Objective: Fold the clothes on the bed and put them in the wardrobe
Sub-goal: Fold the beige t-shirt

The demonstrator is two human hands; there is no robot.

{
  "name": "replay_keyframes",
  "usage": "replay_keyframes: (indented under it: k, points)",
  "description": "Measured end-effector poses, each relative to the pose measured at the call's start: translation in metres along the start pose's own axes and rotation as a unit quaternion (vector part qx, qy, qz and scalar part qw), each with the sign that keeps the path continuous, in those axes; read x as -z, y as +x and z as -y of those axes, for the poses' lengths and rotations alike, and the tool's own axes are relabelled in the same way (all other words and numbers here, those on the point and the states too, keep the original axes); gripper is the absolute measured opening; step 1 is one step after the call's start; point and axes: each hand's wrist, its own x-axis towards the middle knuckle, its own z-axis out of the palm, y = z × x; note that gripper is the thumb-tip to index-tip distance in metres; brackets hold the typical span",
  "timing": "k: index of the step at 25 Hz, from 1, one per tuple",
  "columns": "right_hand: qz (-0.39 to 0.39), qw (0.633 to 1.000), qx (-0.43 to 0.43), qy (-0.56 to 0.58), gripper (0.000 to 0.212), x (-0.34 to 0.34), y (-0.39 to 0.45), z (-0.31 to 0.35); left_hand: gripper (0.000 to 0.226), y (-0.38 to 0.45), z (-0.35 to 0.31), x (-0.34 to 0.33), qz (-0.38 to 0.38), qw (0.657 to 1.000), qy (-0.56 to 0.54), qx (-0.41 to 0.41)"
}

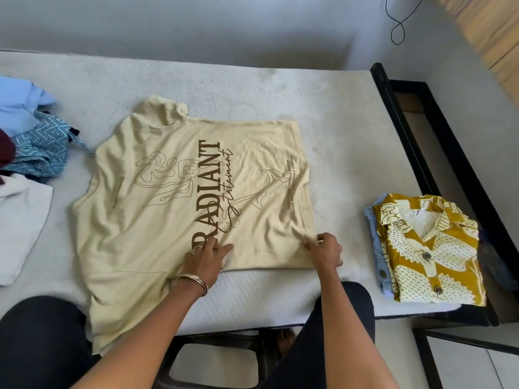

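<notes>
Centrally, a cream T-shirt: soft jersey, lightly creased, printed in brown with "RADIANT" and dotted line-art, spread flat on the mattress, one sleeve hanging over the near edge. Mattress: white, quilted in a fine diamond texture, set in a black frame. Folded stack at the right end: mustard-and-cream patterned button shirt, collar up, on a pale blue garment. Unfolded heap at the left: light blue, teal zigzag print, maroon and white pieces. Left hand: fingers straight, laid flat on the shirt below the lettering; ring and metal bangle worn. Right hand: fingers curled, pinching the shirt's near hem corner, fabric puckered toward the grip.
</notes>
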Motion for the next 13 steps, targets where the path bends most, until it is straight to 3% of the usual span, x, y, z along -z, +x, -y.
replay_keyframes:
  k: [4, 9, 11, 13]
  points:
    - [-0.088, 0.993, -0.052, 0.059, 0.014, 0.032, -0.007, -0.011, 0.060, 0.001, -0.002, 0.002, 0.029, 0.999, -0.025, 0.019]
    - [-0.108, 0.976, -0.060, -0.181, 0.016, 0.023, -0.021, -0.016, 0.080, -0.011, 0.011, -0.001, 0.038, 0.998, -0.011, -0.041]
    - [-0.076, 0.961, 0.074, -0.256, 0.026, 0.007, -0.030, -0.006, 0.079, -0.024, 0.023, 0.001, 0.013, 1.000, 0.009, -0.019]
    - [0.055, 0.924, 0.273, -0.263, 0.045, -0.014, -0.051, 0.009, 0.080, -0.041, 0.044, -0.002, -0.011, 0.998, 0.041, 0.053]
